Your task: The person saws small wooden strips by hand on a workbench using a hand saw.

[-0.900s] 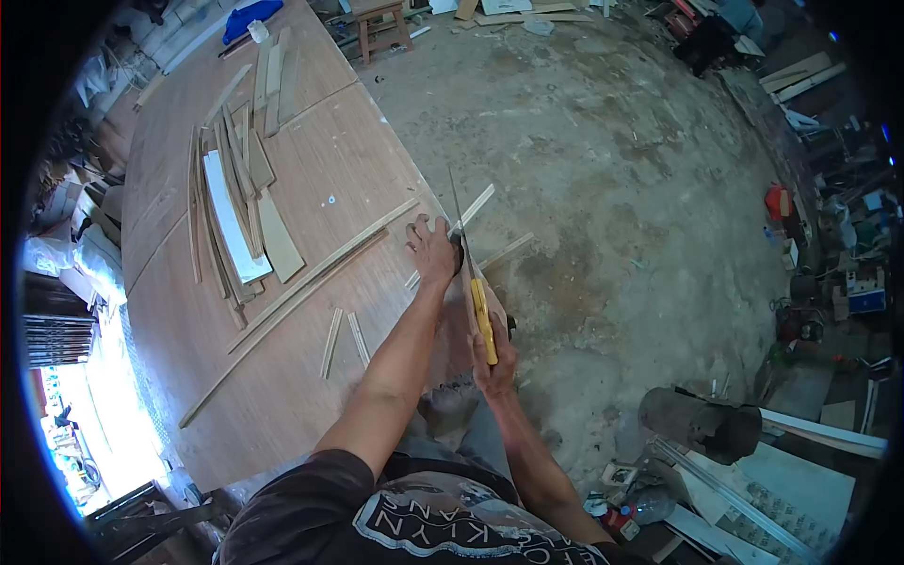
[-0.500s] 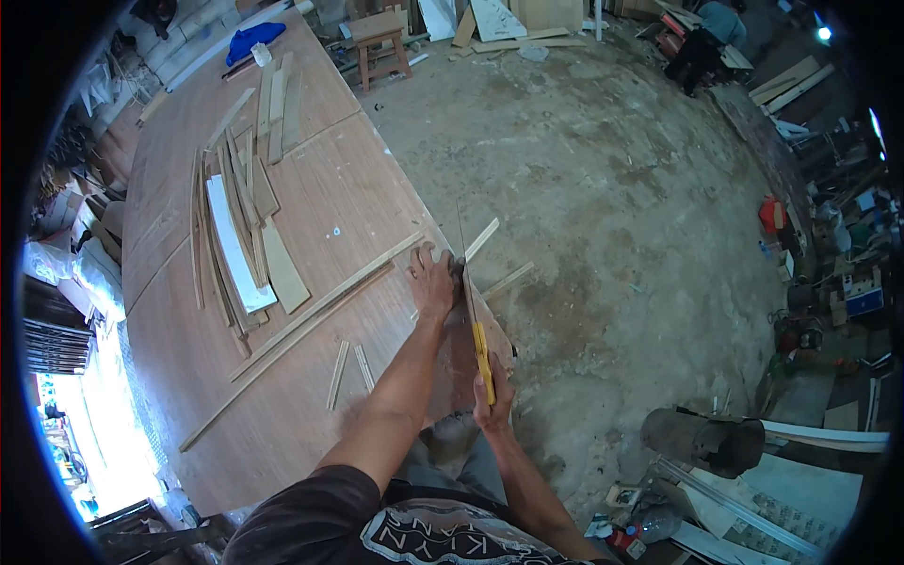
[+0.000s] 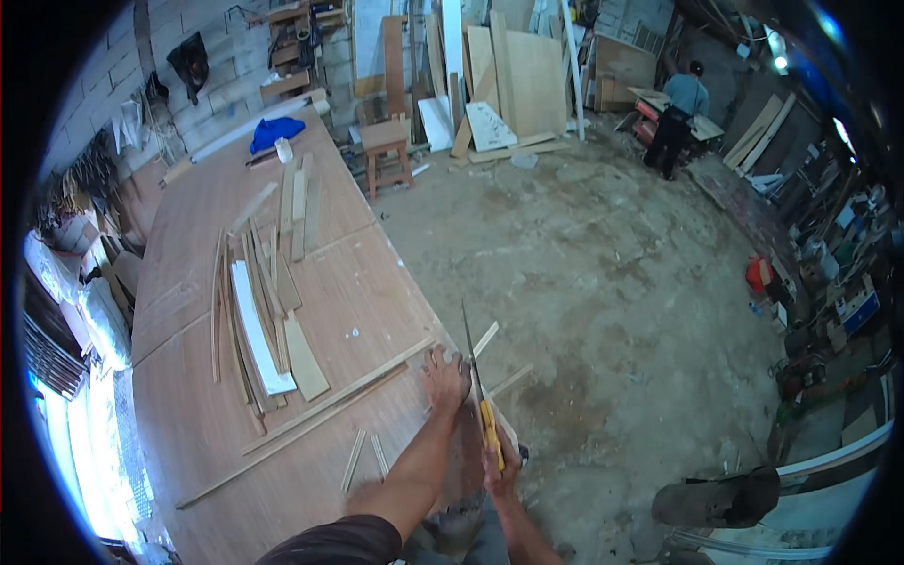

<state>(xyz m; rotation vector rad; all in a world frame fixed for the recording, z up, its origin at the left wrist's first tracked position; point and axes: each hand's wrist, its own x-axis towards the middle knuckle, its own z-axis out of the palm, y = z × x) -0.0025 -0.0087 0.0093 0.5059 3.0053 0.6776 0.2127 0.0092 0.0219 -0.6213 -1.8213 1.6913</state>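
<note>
My right hand grips the yellow handle of a handsaw. Its thin blade points away from me, along the table's right edge. My left hand presses down beside the blade, fingers bent over a thin wooden strip whose end juts past the edge; the part under the hand is hidden. Another strip end sticks out over the floor, right of the saw. Long narrow strips lie across the tabletop to the left of my hand. Two short strips rest nearer to me.
Left on the table is a pile of wooden strips with a white board. A blue cloth lies at the far end, near a wooden stool. A person stands far off at right. A dark cylinder is at lower right.
The view has tilted up, so more of the far wall shows and the table sits lower in the picture. My left hand stays on the strip and my right keeps hold of the handsaw.
</note>
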